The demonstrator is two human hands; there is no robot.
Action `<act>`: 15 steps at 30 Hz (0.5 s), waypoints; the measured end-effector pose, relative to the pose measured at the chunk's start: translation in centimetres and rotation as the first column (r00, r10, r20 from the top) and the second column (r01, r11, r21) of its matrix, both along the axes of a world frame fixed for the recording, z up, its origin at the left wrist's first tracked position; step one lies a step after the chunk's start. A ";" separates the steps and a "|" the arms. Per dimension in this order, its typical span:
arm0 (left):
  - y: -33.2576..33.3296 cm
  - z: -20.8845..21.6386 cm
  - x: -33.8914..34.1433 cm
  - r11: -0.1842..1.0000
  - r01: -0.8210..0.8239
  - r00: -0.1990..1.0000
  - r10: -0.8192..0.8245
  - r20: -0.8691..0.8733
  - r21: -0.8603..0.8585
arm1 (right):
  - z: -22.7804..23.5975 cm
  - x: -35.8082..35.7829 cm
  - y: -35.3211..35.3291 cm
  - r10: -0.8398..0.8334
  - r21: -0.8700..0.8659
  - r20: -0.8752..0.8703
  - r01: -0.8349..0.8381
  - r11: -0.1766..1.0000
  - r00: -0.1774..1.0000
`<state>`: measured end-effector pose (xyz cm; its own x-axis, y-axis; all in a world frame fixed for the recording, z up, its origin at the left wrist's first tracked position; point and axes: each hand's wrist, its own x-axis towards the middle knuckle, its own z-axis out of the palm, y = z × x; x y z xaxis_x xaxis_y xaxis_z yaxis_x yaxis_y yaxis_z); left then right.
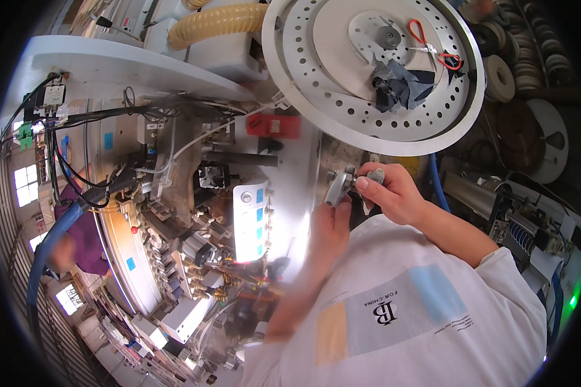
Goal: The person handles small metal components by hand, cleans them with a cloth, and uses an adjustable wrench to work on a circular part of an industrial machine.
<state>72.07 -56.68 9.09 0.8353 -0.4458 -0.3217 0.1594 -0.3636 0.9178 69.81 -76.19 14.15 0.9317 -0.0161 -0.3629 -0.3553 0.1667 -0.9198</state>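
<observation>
In front of my chest my two hands are close together over a small silvery metal part [337, 189]. The fingers of my left hand [332, 222] close on its lower end; that hand and forearm are partly smeared by glare and motion. My right hand [394, 197] pinches a rough grey lump [376, 175] at the right of the metal part, perhaps a wadded cloth; its kind is unclear. Whether the lump touches the part I cannot tell.
A big perforated metal disc [294, 71] lies ahead, bearing red-handled scissors [417, 31] and crumpled dark cloth [400, 87]. Machinery with a white button panel [246, 222] and a red tray [273, 126] stand left. Another person [84, 238] is far left. Reels [497, 77] stack at right.
</observation>
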 end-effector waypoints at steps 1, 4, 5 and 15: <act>0.0 0.5 0.2 0.999 0.019 1.000 -0.019 0.003 0.045 | 0.3 0.1 0.0 -0.003 0.018 -0.005 0.004 1.000 1.000; -0.2 1.1 0.4 0.990 -0.013 0.997 0.002 0.078 0.137 | 1.3 0.4 0.3 -0.025 0.052 -0.014 0.026 0.998 1.000; -0.3 1.3 0.5 0.986 -0.038 0.993 0.020 0.116 0.160 | 1.5 0.6 0.7 -0.038 0.052 -0.016 0.039 0.998 0.999; 0.9 0.7 2.5 0.935 -0.161 0.870 -0.017 0.493 0.317 | 2.9 1.4 2.5 -0.025 0.041 -0.038 0.026 0.999 0.999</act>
